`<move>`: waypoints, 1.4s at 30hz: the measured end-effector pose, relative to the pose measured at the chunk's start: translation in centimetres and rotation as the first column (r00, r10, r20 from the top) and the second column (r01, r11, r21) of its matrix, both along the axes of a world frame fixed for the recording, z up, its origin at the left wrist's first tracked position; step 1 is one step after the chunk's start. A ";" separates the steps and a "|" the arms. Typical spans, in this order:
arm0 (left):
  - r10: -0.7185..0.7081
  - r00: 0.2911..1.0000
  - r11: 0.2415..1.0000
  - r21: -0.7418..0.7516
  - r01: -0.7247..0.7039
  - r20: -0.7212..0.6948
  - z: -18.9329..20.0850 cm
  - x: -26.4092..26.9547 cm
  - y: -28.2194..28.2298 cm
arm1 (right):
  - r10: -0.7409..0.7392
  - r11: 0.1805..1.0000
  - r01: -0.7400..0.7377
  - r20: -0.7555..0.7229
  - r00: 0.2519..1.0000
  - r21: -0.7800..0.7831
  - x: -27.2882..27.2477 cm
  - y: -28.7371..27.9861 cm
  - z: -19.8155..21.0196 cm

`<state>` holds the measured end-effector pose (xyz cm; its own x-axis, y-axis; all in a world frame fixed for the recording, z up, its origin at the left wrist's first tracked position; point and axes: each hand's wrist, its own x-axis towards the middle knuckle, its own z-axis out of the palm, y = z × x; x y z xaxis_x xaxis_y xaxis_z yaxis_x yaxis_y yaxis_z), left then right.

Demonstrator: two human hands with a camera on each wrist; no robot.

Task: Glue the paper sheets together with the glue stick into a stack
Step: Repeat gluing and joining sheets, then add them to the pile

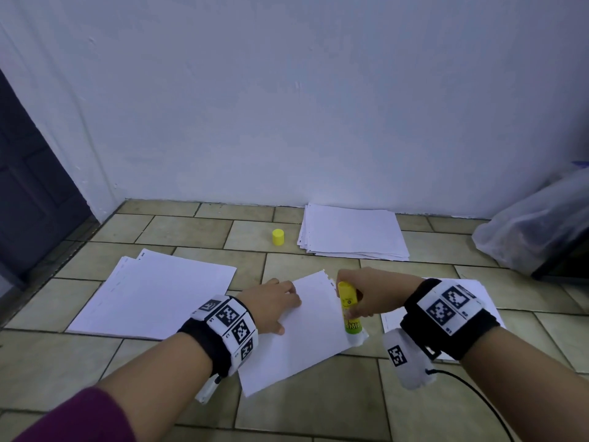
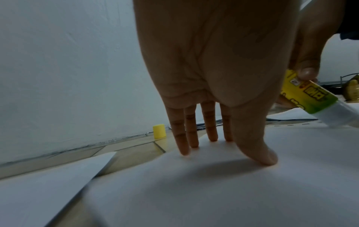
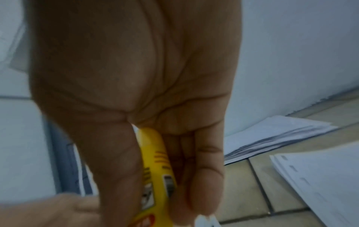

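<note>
Tiled floor (image 1: 318, 406), beige, meeting a white wall (image 1: 287, 106). Centre item: one white paper sheet (image 1: 306, 339), lying flat at an angle on the tiles. Left hand (image 1: 274, 303): fingers straight and spread, fingertips (image 2: 184, 151) and thumb pressed flat onto the sheet's left part, holding nothing. Right hand (image 1: 373, 295): thumb and fingers curled round a yellow-and-green glue stick (image 1: 350, 311), uncapped, tilted, its clear lower end touching the sheet near the right edge; the wrist view shows the stick pinched between thumb and fingers (image 3: 205, 184). Yellow cap (image 1: 278, 237): upright on the floor, well apart from the stick, just left of a far paper stack (image 1: 353, 232) lying by the wall. Further paper: a broad pile on the left (image 1: 153, 298); punched sheets (image 1: 398, 320) on the right, partly under the right wrist. Clear plastic bag (image 1: 535, 228) at the far right. Both wrists wear black bands with printed markers.
</note>
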<state>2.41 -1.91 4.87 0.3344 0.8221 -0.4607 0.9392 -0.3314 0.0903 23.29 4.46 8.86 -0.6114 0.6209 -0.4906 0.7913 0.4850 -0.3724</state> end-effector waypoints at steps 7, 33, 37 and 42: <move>0.017 1.000 0.999 0.046 -0.017 -0.009 -0.2 0.0 -0.9 | -0.656 0.745 0.397 -0.478 0.585 -0.536 1.8 3.1 0.4; 0.148 0.989 0.983 0.109 -0.148 0.016 -0.8 -0.5 -0.1 | 0.000 0.978 0.070 -0.334 0.943 0.197 -5.2 2.7 -1.9; 0.130 0.991 0.986 0.101 -0.132 0.019 -0.6 -0.8 -0.1 | 0.136 0.976 -0.112 -0.119 0.984 0.189 -2.6 1.5 -0.3; 0.133 0.991 0.989 0.061 -0.134 0.014 -0.4 -1.1 0.3 | 0.204 0.972 -0.204 0.018 0.979 0.119 0.5 0.5 0.1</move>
<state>1.30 -1.64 4.48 0.2238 0.8866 -0.4048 0.9746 -0.2083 0.0827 23.81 4.98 8.94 -0.7287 0.5377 -0.4241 0.6729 0.6772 -0.2976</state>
